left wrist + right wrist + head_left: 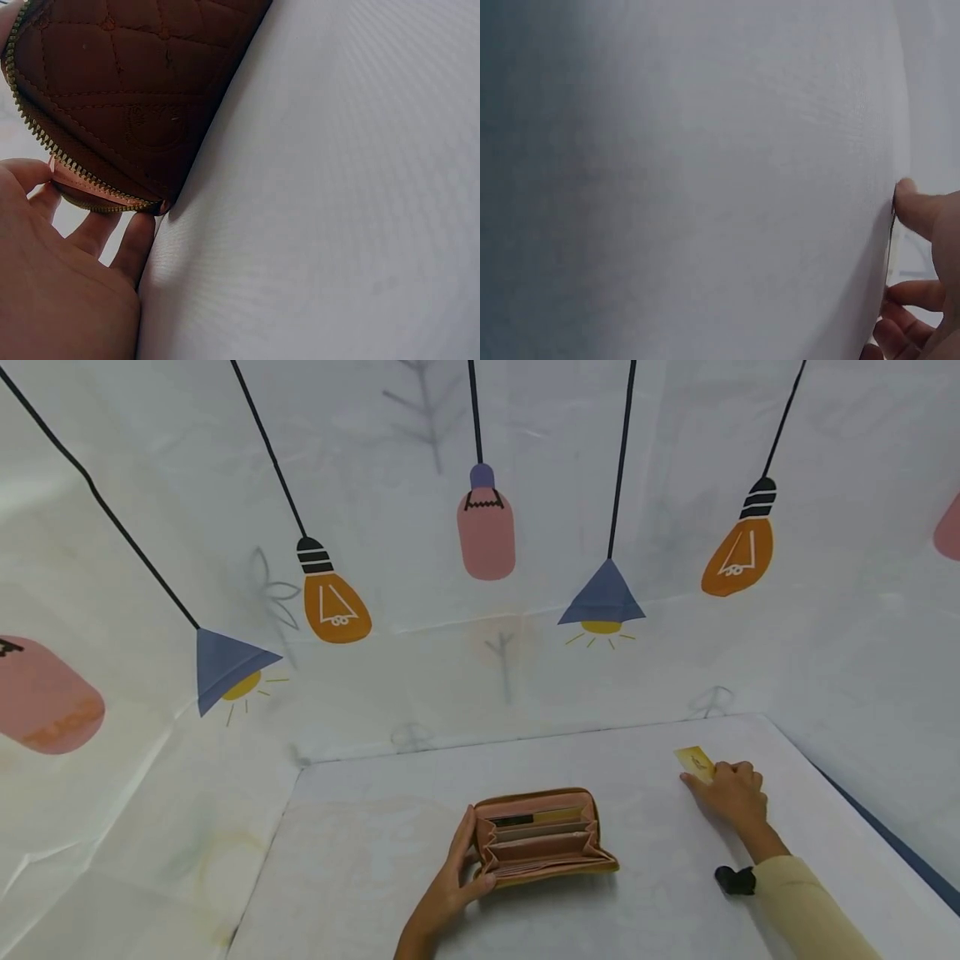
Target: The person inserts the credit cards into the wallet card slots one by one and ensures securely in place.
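Note:
A brown zip-around wallet (542, 853) lies unzipped and spread open on the white table, its pink pleated compartments showing. My left hand (448, 887) grips its left end, with the thumb at the near corner and fingers along the far side. The left wrist view shows the wallet's quilted outside (142, 82) and its brass zipper. Off to the right, my right hand (733, 797) holds a small yellow card (695, 762) by its edges, at the table surface. Seen from the right wrist, the card appears only as a thin edge between thumb and fingers.
Cards (557, 816) sit in the wallet's back slots. The white table (360, 860) meets a white sheet wall (420, 693) printed with hanging lamps. A black device (735, 881) is at the right wrist, by the cream sleeve (806, 906).

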Motion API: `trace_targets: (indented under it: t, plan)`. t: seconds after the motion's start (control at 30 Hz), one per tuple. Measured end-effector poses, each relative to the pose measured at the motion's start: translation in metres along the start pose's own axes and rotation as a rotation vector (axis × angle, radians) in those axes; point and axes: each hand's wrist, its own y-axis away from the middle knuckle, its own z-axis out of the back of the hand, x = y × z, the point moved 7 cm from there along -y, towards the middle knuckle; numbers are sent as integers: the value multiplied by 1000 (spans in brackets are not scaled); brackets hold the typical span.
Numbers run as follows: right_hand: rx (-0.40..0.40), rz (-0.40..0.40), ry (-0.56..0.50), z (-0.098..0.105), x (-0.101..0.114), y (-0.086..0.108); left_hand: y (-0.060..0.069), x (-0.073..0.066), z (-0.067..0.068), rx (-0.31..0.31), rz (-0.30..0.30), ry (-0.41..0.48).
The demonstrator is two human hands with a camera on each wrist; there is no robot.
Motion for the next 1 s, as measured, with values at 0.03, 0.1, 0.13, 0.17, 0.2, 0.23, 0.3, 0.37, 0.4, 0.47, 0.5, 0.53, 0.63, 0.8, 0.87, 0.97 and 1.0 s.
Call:
trace_targets:
  t: [0.03, 0.1, 0.13, 0.17, 0.2, 0.23, 0.3, 0.37, 0.4, 0.47, 0.5, 0.53, 0.63, 0.8, 0.87, 0.97, 1.0]
  plan:
    - [-1, -4, -5, 0, -1, 0, 0, 0, 0, 0, 3, -2]
    - [-5, -6, -11, 0, -1, 1, 0, 0, 0, -2, 11, 0]
    - [-6, -6, -15, 1, -1, 1, 0, -1, 0, -1, 7, -3]
    - [-9, -6, -20, 2, -2, 1, 0, -2, 0, 0, 2, -5]
    - [-9, -5, -27, 3, -2, 1, 0, -2, 0, 1, -6, -11]
    - [-11, -3, -34, 3, -2, 1, 0, -3, 0, 1, -9, -11]
    - [-11, -21, -54, 4, -4, -1, 0, -2, 0, 2, -6, -9]
    - [-6, -56, -83, 3, -7, -2, 1, -1, 0, 2, 2, -10]
    - [-3, -72, -98, 3, -8, -3, 1, -1, 0, 1, 6, -11]
    - [0, -101, -123, 4, -10, -3, 1, 0, 0, 1, 7, -17]
    - [1, -109, -130, 4, -11, -3, 2, 0, 0, 1, 5, -19]
    - [1, -115, -135, 4, -11, -3, 1, 0, 0, 1, 4, -21]
    - [-6, -112, -146, 5, -13, -3, 1, -1, 0, 1, 0, -21]
    - [-5, -110, -170, 4, -13, -2, 2, -3, 0, 4, -36, -22]
    - [1, -107, -156, 4, -13, -3, 2, -4, 1, 4, -46, -23]
    - [14, -95, -122, 2, -13, -3, 2, -4, 1, 1, -35, -21]
    - [17, -90, -112, 2, -12, -2, 2, -3, 0, 0, -27, -21]
